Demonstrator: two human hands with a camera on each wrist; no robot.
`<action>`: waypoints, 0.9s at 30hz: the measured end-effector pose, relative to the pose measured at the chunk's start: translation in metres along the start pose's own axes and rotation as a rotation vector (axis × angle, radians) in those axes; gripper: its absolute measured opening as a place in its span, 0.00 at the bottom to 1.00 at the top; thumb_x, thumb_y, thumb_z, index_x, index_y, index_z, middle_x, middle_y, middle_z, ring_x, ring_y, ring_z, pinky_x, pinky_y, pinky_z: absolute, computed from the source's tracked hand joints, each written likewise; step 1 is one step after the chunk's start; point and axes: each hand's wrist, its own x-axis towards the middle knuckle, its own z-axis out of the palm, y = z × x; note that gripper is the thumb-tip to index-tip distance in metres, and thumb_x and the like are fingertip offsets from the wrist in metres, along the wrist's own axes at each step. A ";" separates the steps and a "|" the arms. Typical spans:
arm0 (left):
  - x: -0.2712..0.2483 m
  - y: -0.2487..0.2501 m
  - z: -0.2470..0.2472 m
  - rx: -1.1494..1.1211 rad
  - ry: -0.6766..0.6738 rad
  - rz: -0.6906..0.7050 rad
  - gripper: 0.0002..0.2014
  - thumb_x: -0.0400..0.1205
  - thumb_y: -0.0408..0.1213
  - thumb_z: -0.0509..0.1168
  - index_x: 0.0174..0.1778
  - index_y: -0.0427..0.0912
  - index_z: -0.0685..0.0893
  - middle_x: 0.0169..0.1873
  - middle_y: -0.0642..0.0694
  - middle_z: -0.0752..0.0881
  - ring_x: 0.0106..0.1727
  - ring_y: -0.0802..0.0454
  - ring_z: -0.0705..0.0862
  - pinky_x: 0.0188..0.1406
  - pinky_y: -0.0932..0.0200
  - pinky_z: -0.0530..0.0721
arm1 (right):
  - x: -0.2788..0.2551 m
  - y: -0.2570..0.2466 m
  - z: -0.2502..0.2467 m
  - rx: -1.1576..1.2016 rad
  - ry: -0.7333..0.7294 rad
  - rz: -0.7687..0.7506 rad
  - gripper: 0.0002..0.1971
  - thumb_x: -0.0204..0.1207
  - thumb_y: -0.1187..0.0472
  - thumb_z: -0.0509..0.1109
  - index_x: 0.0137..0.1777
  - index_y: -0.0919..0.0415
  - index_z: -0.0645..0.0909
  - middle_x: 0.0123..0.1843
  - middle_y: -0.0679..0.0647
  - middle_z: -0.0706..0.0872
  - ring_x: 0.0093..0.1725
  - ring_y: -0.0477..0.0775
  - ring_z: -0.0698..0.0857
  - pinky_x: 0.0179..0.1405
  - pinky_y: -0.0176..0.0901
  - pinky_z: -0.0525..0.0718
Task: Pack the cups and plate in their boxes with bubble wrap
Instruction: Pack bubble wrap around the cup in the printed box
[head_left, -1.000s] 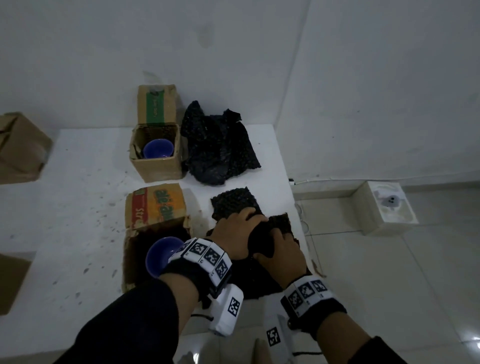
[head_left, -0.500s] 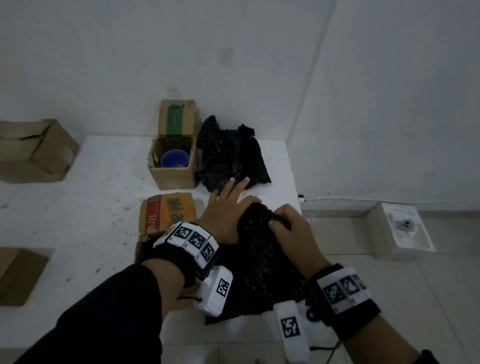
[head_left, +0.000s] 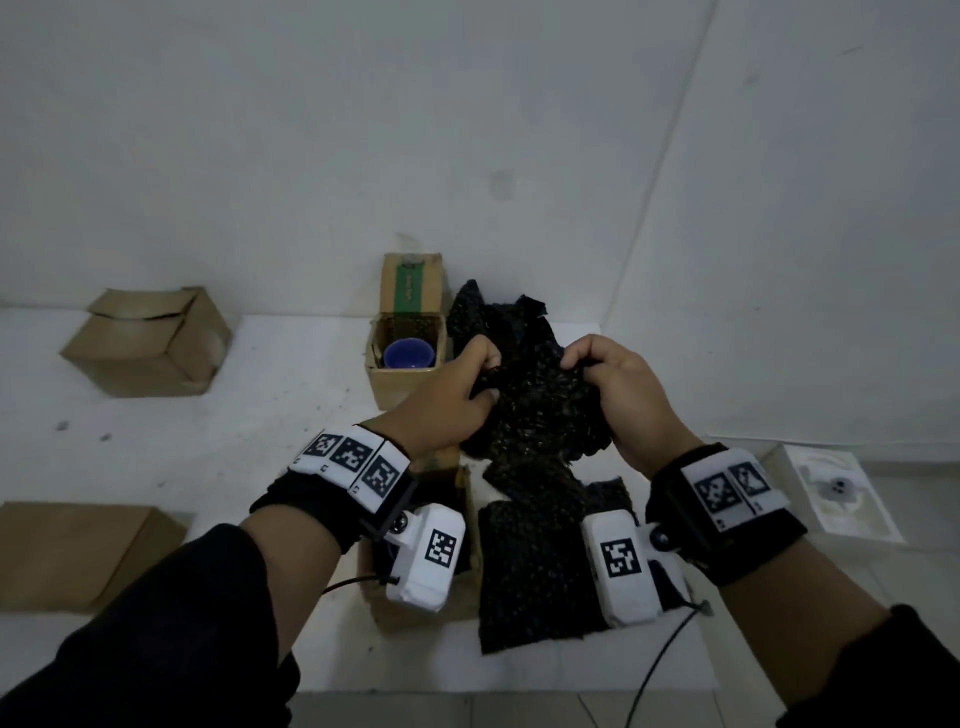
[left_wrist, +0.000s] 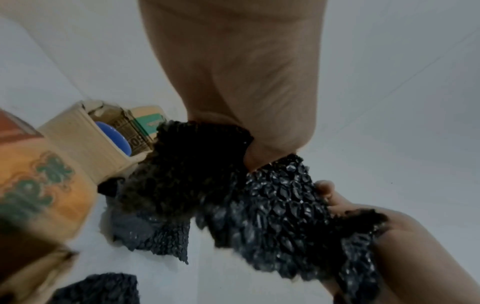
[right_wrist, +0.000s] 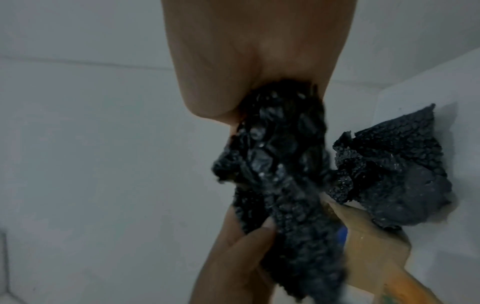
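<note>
Both hands hold one black bubble wrap sheet (head_left: 535, 415) up above the white table (head_left: 260, 415). My left hand (head_left: 462, 387) grips its left top edge and my right hand (head_left: 597, 374) bunches the right top edge. The left wrist view shows the sheet (left_wrist: 275, 197) running from my left palm to the right hand (left_wrist: 389, 236). A blue cup (head_left: 408, 356) sits in the open far box (head_left: 400, 389). The near box (head_left: 465, 525) lies under my left wrist, its inside hidden. No plate is in view.
Another flat bubble wrap sheet (head_left: 530, 577) lies on the table near the front edge. A crumpled black pile (head_left: 493, 317) sits behind my hands by the wall. A closed cardboard box (head_left: 150, 343) stands far left, flat cardboard (head_left: 78, 551) at front left. The table ends at right.
The left hand, flat on the sheet half a second ago, now grips it. Both hands have lifted the sheet off the table and spread apart. The head view has tilted up.
</note>
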 end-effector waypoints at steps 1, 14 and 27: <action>-0.006 -0.001 -0.006 -0.008 -0.004 -0.037 0.08 0.82 0.28 0.57 0.46 0.46 0.65 0.41 0.42 0.72 0.38 0.54 0.70 0.40 0.57 0.70 | -0.001 0.002 0.006 -0.075 -0.032 -0.010 0.16 0.77 0.73 0.56 0.36 0.54 0.77 0.34 0.54 0.78 0.26 0.46 0.75 0.19 0.34 0.72; -0.094 -0.067 -0.036 0.168 0.006 -0.113 0.19 0.70 0.22 0.62 0.47 0.51 0.69 0.44 0.50 0.75 0.43 0.47 0.78 0.40 0.52 0.77 | -0.007 0.057 0.100 -1.295 -0.125 -0.410 0.08 0.62 0.63 0.73 0.41 0.58 0.80 0.45 0.59 0.79 0.44 0.64 0.79 0.32 0.48 0.72; -0.137 -0.111 0.009 0.247 0.273 -0.275 0.12 0.77 0.38 0.68 0.56 0.46 0.86 0.62 0.50 0.77 0.62 0.53 0.77 0.54 0.62 0.78 | -0.025 0.107 0.143 -1.367 -0.178 -0.396 0.13 0.49 0.68 0.83 0.26 0.59 0.80 0.28 0.55 0.81 0.23 0.57 0.80 0.14 0.36 0.72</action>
